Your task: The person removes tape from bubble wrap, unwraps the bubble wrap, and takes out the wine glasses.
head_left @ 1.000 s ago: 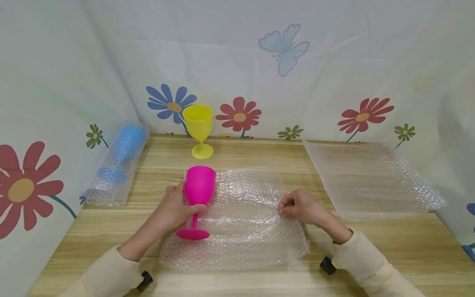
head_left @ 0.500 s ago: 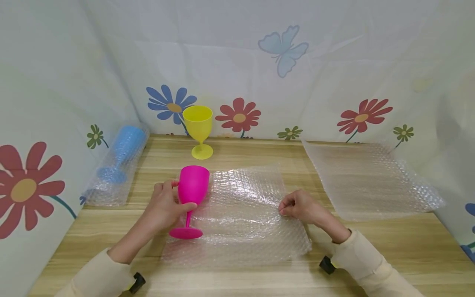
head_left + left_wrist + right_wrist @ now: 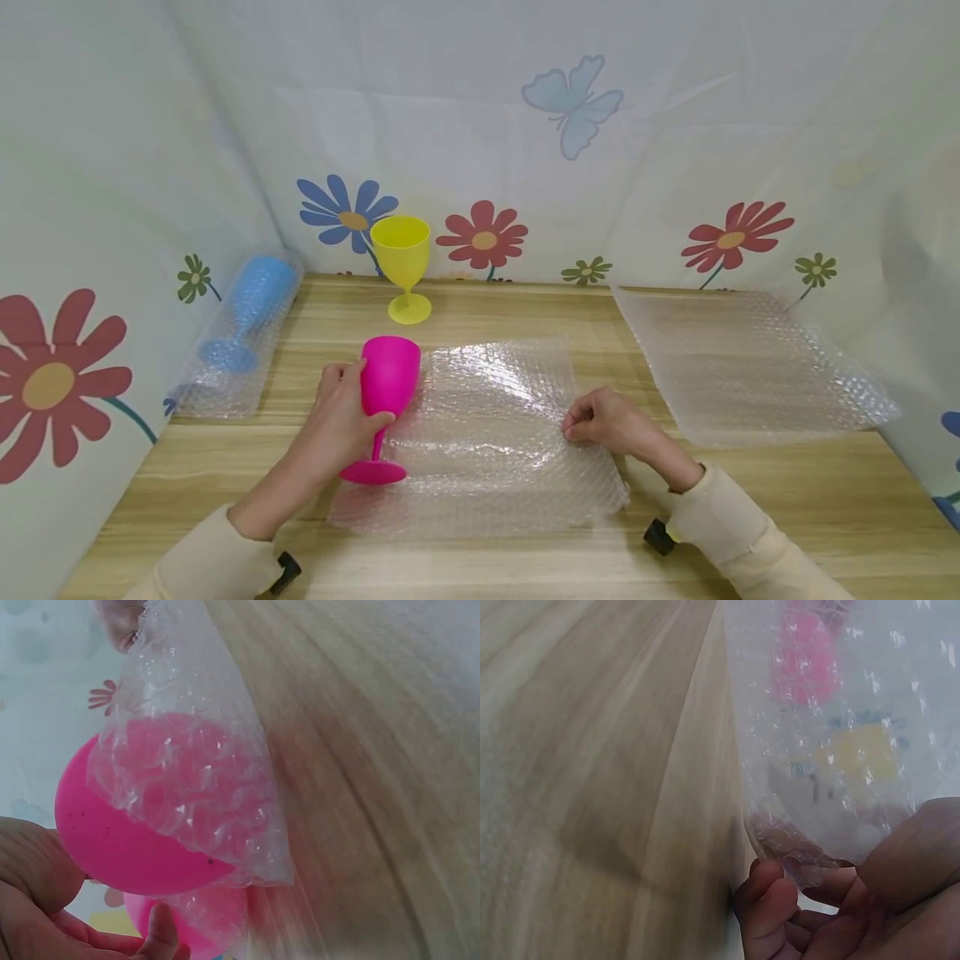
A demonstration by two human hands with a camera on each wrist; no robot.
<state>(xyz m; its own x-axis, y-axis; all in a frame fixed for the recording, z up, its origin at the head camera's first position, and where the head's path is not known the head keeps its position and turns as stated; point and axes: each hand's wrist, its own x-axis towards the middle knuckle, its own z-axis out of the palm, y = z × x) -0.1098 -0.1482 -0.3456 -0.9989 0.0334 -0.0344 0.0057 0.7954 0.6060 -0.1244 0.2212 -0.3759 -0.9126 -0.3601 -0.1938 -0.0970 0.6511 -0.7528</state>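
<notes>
My left hand [image 3: 341,421] grips a pink goblet [image 3: 391,379] that leans slightly right, fingers behind the bowl and thumb at the top of the stem. The goblet is over the left side of a clear bubble wrap piece [image 3: 487,467]. In the left wrist view, bubble wrap [image 3: 195,772] covers part of the goblet's round foot [image 3: 127,847]. My right hand [image 3: 611,423] pinches the right side of the bubble wrap between thumb and fingers. The right wrist view shows that wrap [image 3: 780,750] gathered at the fingertips, with blurred pink showing through it.
A yellow goblet [image 3: 402,250] stands upright at the back. To the left, a blue goblet [image 3: 258,292] lies inside bubble wrap [image 3: 225,400]. Another bubble wrap piece [image 3: 742,367] lies flat at the right of the wooden table [image 3: 525,571]. A printed cloth [image 3: 465,100] hangs behind.
The left hand has shifted a little left with the pink goblet. The wrap between the hands now looks flatter and less wrinkled. The right hand keeps its place and pinch.
</notes>
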